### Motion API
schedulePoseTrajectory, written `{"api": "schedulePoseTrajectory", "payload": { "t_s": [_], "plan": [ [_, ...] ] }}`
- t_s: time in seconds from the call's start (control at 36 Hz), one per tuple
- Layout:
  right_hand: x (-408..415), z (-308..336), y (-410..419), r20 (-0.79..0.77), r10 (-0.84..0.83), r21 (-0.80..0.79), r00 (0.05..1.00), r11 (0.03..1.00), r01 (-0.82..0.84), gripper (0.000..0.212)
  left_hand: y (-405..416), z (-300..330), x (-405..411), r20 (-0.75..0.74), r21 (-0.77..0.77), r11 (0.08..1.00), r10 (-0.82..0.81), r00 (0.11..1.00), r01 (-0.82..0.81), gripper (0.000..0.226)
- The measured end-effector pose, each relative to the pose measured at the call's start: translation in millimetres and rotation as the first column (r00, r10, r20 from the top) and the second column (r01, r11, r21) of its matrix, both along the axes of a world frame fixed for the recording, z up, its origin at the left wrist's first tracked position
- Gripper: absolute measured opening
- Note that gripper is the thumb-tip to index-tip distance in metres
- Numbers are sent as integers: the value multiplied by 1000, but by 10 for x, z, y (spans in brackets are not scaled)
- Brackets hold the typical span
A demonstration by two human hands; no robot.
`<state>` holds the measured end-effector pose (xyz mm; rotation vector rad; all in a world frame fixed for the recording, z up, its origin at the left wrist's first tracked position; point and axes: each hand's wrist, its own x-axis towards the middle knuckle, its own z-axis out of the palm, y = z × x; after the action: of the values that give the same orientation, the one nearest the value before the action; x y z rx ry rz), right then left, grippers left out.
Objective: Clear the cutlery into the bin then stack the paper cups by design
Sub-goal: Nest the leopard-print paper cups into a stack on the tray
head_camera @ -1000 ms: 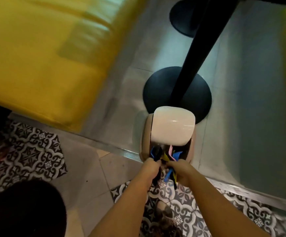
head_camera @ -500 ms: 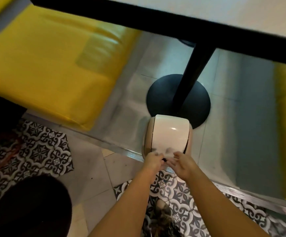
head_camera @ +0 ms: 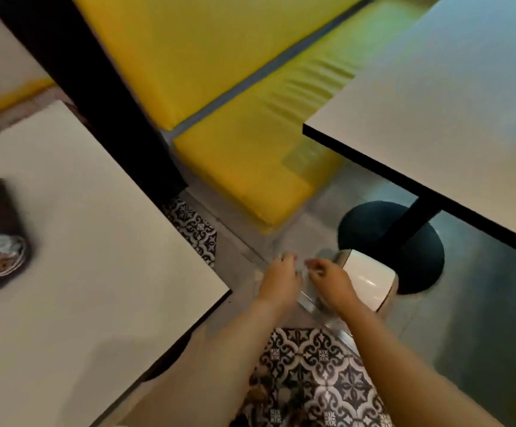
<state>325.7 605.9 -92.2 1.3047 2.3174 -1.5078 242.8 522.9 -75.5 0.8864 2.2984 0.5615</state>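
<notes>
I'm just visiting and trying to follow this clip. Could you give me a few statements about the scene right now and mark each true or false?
1. The bin stands on the floor beside a table's round black base. True.
2. The left hand holds a bundle of cutlery. False: no cutlery shows in either hand; the picture is blurred.
3. The bench is yellow. True.
4. The bin's lid is wide open. False: its pale lid covers the top.
5. The right hand is in front of the bin. True.

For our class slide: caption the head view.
Both hands, left and right, empty beside the closed bin under a table.
</notes>
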Motion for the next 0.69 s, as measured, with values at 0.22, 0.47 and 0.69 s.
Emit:
{"api": "schedulePoseTrajectory", "payload": {
  "t_s": [0.22,0.47,0.69],
  "plan": [
    [-781,828,-350,54,457,309,888,838,-450,41,-690,812,-589,-316,39,986,164,934,-159,38],
    [-1427,1463,-1099,130,745,478,654,531,-700,57,-1863,1353,-967,-380,-188,852,395,837,-488,54],
    [-1706,1747,-1884,208,862,581,462,270,-767,62,-2753,1641,-868,-404,-246,677,578,709,-693,58]
  ]
}}
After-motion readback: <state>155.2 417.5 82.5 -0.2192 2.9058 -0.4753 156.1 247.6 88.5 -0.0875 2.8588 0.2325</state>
